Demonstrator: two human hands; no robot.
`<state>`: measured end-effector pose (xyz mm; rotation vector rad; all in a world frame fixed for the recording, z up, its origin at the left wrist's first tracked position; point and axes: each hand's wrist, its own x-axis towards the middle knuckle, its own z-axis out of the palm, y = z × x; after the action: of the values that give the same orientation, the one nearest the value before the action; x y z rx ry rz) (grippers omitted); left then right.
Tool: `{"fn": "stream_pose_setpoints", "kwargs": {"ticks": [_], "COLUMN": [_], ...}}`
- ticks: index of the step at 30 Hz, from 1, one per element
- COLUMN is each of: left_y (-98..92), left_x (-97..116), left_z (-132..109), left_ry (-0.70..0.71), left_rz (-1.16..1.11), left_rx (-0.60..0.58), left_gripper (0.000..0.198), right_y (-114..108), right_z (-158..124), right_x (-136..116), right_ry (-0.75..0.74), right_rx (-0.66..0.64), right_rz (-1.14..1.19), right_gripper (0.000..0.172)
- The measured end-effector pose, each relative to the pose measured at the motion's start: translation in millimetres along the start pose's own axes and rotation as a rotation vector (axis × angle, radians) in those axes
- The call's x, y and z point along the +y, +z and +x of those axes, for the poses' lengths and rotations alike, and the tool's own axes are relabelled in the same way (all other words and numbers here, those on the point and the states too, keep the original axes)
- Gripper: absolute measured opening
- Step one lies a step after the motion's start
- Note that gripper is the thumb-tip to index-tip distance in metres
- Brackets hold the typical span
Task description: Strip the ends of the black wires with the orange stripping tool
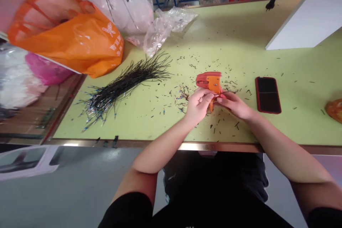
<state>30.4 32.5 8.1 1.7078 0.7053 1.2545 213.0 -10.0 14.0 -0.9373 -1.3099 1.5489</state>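
My left hand (197,105) is pinched on a thin black wire (226,92) that runs to the right. Beside it, my right hand (235,106) is closed around the handles of an orange wire stripper (210,81), which stands on the green table (240,42) just beyond my fingers. The wire passes by the tool's jaws. A fanned bundle of black wires with blue tips (123,85) lies to the left, out of reach of both hands.
Cut bits of insulation (184,96) litter the table around the tool. A phone in a red case (267,94) lies to the right. An orange bag (72,35) and clear plastic bags (165,25) sit at the back left; a white box (307,17) at the back right.
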Motion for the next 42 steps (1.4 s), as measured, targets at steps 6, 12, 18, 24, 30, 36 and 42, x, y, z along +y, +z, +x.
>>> {"fn": "stream_pose_setpoints", "kwargs": {"ticks": [6, 12, 18, 24, 30, 36, 42], "left_y": [-1.3, -8.0, -31.8, -44.5, -53.8, -57.4, -58.5], "left_x": [6.0, 4.6, -5.1, -12.4, -2.8, 3.4, 5.0], "left_z": [0.1, 3.7, 23.6, 28.0, 29.4, 29.0, 26.9], "left_ry": [0.089, 0.052, 0.064, 0.074, 0.23, 0.295, 0.293], "left_rz": [0.073, 0.095, 0.084, 0.136, 0.459, 0.496, 0.527], "left_rx": [-0.038, -0.099, 0.143, 0.139, 0.108, 0.094, 0.018], "left_gripper": [0.044, 0.039, 0.036, 0.033, 0.032, 0.034, 0.034], "right_y": [7.2, 12.9, 18.7, 11.5, 6.3, 3.2, -1.0], "right_z": [0.4, -5.2, -8.4, -12.4, -18.1, -20.1, -25.4], "right_x": [11.6, 8.8, -1.3, -3.7, -7.3, -9.1, -6.0], "right_ry": [0.137, 0.163, 0.187, 0.211, 0.214, 0.168, 0.188], "right_rx": [-0.189, -0.133, 0.06, 0.094, -0.053, -0.164, -0.213], "right_rz": [0.329, 0.386, 0.475, 0.475, 0.51, 0.54, 0.516], "right_gripper": [0.021, 0.024, 0.038, 0.051, 0.057, 0.053, 0.056]}}
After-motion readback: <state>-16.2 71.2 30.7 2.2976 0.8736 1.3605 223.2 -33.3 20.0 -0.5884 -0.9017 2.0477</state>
